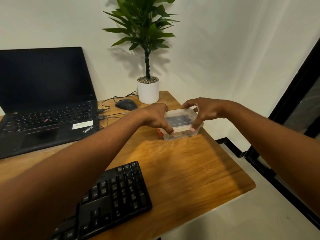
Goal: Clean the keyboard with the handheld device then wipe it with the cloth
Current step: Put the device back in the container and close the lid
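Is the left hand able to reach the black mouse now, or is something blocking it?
Probably yes. The mouse lies in the open just beyond the left hand, nothing between them. But that hand now grips the plastic box and must let go first.

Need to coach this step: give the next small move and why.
Probably lift the lid off the box: the left hand and right hand grip its edges, dark contents show inside, and the keyboard lies untouched.

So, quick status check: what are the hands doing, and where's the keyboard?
Left hand and right hand both grip the clear lidded box, far side of desk. Keyboard untouched, near edge. Nothing between box and keyboard.
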`<state>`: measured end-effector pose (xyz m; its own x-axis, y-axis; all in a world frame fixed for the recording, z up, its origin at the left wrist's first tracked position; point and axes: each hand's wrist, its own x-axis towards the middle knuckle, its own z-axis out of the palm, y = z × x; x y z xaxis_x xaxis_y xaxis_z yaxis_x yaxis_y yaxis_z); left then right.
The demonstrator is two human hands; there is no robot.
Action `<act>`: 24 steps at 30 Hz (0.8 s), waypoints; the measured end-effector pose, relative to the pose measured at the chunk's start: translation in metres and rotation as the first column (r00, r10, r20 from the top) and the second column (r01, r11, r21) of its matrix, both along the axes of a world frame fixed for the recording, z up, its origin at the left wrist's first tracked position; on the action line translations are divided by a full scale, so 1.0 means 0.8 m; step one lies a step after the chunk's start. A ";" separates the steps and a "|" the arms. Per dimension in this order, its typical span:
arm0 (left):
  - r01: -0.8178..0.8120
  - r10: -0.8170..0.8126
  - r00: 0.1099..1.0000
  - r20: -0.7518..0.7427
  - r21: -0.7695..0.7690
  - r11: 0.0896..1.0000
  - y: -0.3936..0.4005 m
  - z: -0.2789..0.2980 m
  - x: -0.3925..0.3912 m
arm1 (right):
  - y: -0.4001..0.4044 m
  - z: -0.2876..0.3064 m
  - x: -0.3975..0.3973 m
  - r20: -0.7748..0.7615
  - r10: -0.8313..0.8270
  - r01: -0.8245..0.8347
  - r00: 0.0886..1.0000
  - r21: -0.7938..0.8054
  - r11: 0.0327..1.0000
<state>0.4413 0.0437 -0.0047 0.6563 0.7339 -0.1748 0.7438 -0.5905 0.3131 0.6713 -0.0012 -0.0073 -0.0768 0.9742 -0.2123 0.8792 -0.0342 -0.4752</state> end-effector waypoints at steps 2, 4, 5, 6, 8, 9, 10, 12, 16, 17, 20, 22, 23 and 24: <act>-0.002 0.002 1.000 0.003 -0.018 1.000 0.001 0.001 0.000 | -0.001 -0.002 0.001 -0.008 -0.011 0.011 1.000 -0.001 1.000; -0.005 0.005 1.000 0.003 -0.034 0.999 0.002 0.003 -0.001 | -0.002 -0.003 0.003 -0.026 -0.024 0.025 0.999 0.003 1.000; -0.006 0.006 1.000 0.003 -0.037 0.999 0.002 0.003 -0.001 | -0.002 -0.003 0.004 -0.041 -0.031 0.031 0.999 0.004 1.000; -0.008 0.008 1.000 0.004 -0.041 0.999 0.003 0.003 -0.001 | -0.003 -0.004 0.006 -0.058 -0.036 0.036 0.998 0.004 0.999; -0.010 0.010 1.000 0.004 -0.051 0.999 0.004 0.002 0.000 | -0.005 -0.007 0.008 -0.099 -0.047 0.047 0.994 -0.003 0.999; -0.011 0.011 1.000 0.003 -0.055 0.998 0.004 0.003 0.000 | -0.007 -0.008 0.009 -0.125 -0.053 0.052 0.991 -0.011 0.999; -0.012 0.012 1.000 0.004 -0.059 0.998 0.004 0.003 0.001 | -0.009 -0.009 0.010 -0.162 -0.060 0.057 0.985 -0.021 0.998; -0.016 0.016 1.000 0.006 -0.067 0.998 0.004 0.003 0.002 | -0.012 -0.011 0.014 -0.302 -0.092 0.083 0.949 -0.042 0.996; -0.021 0.022 1.000 0.011 -0.083 0.996 0.006 0.001 0.002 | -0.008 -0.021 0.022 -0.538 -0.225 0.225 0.812 -0.066 0.972; -0.024 0.025 1.000 0.015 -0.089 0.996 0.007 0.000 0.002 | -0.007 -0.026 0.024 -0.544 -0.269 0.271 0.795 -0.078 0.959; -0.037 0.042 0.998 0.040 -0.116 0.993 0.009 -0.004 0.000 | -0.008 -0.037 0.027 -0.556 -0.398 0.377 0.729 -0.159 0.913; -0.054 0.065 0.995 0.071 -0.144 0.988 0.009 -0.006 -0.002 | -0.012 -0.038 0.024 -0.577 -0.440 0.395 0.688 -0.212 0.894; -0.063 0.077 0.993 0.087 -0.159 0.985 0.010 -0.006 -0.002 | -0.014 -0.037 0.023 -0.581 -0.463 0.402 0.669 -0.240 0.883; -0.071 0.089 0.991 0.099 -0.173 0.982 0.010 -0.007 -0.002 | -0.015 -0.037 0.023 -0.583 -0.488 0.409 0.650 -0.273 0.871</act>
